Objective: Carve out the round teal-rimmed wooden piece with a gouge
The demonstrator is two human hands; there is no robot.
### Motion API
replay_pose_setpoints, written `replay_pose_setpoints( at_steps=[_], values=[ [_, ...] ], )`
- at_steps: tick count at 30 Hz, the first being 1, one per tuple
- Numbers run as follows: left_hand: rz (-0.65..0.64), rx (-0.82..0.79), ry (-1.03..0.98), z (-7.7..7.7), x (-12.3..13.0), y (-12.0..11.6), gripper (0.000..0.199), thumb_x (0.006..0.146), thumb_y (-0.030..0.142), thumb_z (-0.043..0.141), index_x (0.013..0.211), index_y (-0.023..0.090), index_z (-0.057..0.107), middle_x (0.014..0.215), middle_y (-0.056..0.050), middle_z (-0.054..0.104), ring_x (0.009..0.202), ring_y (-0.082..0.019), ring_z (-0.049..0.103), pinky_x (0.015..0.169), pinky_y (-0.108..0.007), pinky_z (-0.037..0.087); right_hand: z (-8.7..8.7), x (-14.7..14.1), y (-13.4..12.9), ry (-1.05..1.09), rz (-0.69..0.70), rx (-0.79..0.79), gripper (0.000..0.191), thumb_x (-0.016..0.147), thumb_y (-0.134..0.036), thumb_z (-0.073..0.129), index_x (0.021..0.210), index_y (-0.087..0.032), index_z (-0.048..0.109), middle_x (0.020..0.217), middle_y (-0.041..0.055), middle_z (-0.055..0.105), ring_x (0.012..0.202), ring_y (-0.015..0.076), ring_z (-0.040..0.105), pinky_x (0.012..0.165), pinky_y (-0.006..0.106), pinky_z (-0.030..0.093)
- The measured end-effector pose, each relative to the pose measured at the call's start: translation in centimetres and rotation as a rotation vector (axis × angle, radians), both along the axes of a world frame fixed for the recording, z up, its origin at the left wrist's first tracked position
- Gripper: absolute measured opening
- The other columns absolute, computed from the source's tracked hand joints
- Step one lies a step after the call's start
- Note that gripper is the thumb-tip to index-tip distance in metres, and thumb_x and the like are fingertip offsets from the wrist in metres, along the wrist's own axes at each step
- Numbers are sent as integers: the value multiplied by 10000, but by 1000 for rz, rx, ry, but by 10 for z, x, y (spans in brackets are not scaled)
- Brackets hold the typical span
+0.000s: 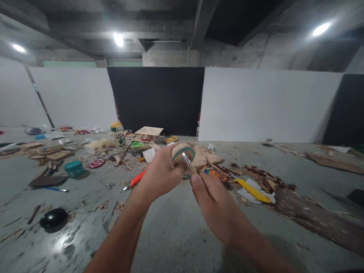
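Observation:
My left hand (163, 172) is closed around a small rounded wooden piece (183, 150) with a teal band along its edge. It is held up in front of me, partly hidden by my fingers. In my right hand (212, 197) is a slim tool (190, 163) with a pale wooden handle and a shiny metal end. The metal end is at the inner face of the wooden piece; I cannot tell whether it touches. Below my left hand lies an orange-handled utility knife (138, 178). A yellow-handled cutter (253, 190) rests on white paper to the right.
Wood shavings and scraps litter the floor. A teal tub (74, 168), a red lid (96, 163), a black dome-shaped object (54, 218) and a paintbrush (57, 189) are on the left. A yellow-topped bottle (118, 134) stands behind. A brown board (318, 218) lies at right.

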State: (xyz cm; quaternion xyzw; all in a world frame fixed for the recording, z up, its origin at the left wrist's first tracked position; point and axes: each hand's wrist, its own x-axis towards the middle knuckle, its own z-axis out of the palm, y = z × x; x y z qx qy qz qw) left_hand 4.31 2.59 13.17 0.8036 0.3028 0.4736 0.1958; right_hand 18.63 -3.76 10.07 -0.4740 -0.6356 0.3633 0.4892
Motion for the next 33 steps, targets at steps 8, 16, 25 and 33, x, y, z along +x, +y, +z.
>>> replay_pose_setpoints(
  at_steps=[8, 16, 25, 33],
  values=[
    [-165, -115, -155, 3, 5, -1, 396, 661, -28, 485, 955, 158, 675, 852, 13, 691, 785, -117, 610, 698, -210, 490, 8, 22, 2, 959, 925, -648, 330, 990, -415, 456, 722, -246, 365, 368, -151, 229, 262, 48, 32, 251, 115, 173],
    [-32, -314, -189, 2, 3, -4, 176, 752, 187, 662, 893, 187, 557, 703, 51, 570, 602, -89, 527, 540, -201, 452, 11, 22, 6, 580, 491, -415, 404, 919, -517, 574, 678, -221, 443, 387, -138, 305, 297, 27, 83, 276, 113, 173],
    [-44, -244, -74, 5, 0, -5, 168, 735, 116, 570, 871, 176, 650, 698, 38, 602, 572, -82, 478, 516, -197, 419, 13, 22, 2, 420, 450, -419, 439, 901, -573, 548, 665, -233, 402, 396, -144, 280, 295, 29, 82, 268, 132, 146],
    [1, -121, -37, 4, -3, -1, 217, 746, 96, 542, 889, 173, 686, 689, 27, 633, 603, -107, 515, 539, -214, 416, 10, 17, 0, 477, 456, -466, 408, 912, -552, 523, 676, -236, 419, 371, -147, 276, 262, 28, 91, 252, 130, 158]
  ],
)
